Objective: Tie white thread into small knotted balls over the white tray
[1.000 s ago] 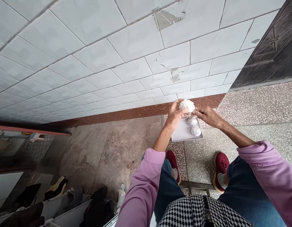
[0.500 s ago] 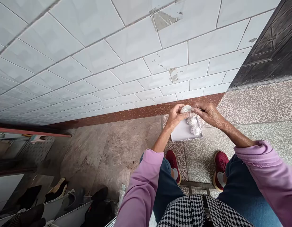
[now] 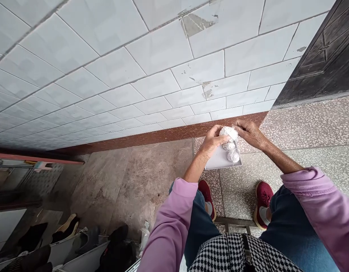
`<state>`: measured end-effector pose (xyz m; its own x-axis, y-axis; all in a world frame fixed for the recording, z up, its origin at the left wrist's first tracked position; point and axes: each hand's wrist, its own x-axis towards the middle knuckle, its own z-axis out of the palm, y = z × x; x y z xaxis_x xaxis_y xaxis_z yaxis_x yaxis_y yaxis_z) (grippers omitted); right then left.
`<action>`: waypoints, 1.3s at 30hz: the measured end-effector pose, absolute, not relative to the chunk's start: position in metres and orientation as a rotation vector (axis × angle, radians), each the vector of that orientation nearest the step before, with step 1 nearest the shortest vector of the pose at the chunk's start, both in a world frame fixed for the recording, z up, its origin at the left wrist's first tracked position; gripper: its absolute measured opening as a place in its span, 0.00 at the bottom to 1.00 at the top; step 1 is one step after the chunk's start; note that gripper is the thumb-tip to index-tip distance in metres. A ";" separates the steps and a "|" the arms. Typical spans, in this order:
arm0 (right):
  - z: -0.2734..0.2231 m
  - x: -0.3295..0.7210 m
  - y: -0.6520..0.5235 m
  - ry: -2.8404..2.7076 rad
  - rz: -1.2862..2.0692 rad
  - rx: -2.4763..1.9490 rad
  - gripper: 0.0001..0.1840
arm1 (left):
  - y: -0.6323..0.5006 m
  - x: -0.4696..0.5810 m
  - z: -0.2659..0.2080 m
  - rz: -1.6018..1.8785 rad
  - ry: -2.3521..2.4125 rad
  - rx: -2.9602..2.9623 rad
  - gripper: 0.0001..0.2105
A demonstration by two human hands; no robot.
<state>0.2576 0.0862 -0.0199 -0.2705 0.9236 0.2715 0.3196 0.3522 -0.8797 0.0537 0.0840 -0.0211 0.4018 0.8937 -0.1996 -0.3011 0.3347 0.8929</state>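
A white ruffled piece of yarn work [image 3: 228, 132] is held by my left hand [image 3: 212, 141], its thumb across the front and its fingers curled behind. My right hand [image 3: 249, 134] is closed in a pinch at the piece's upper right edge. Whatever its fingertips grip is too small to make out. Below the piece is a shallow white box tray [image 3: 215, 161] on the floor. Two balls of white yarn lie in it: one ball [image 3: 228, 146] is partly covered by the piece, the other ball [image 3: 233, 156] rests near the front right corner.
A white tiled wall [image 3: 151, 87] rises in front, with a dark panelled door [image 3: 327, 56] at the right. My red shoes [image 3: 206, 196] stand on the speckled floor [image 3: 239, 185]. Shoes [image 3: 65, 228] sit on a rack at the lower left.
The white piece has turned to show a broader ruffled face. My right hand has shifted slightly up and right, away from the piece's middle to its edge.
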 end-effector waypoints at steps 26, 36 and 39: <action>-0.005 0.253 0.074 -1.840 0.884 -1.063 0.32 | 0.090 0.053 -0.034 0.931 1.016 1.170 0.32; -0.011 0.265 0.083 -1.735 0.885 -1.124 0.33 | 0.078 0.056 -0.021 0.773 0.828 1.079 0.33; -0.018 0.263 0.087 -1.727 0.951 -1.104 0.33 | 0.078 0.055 -0.019 0.794 0.811 1.016 0.34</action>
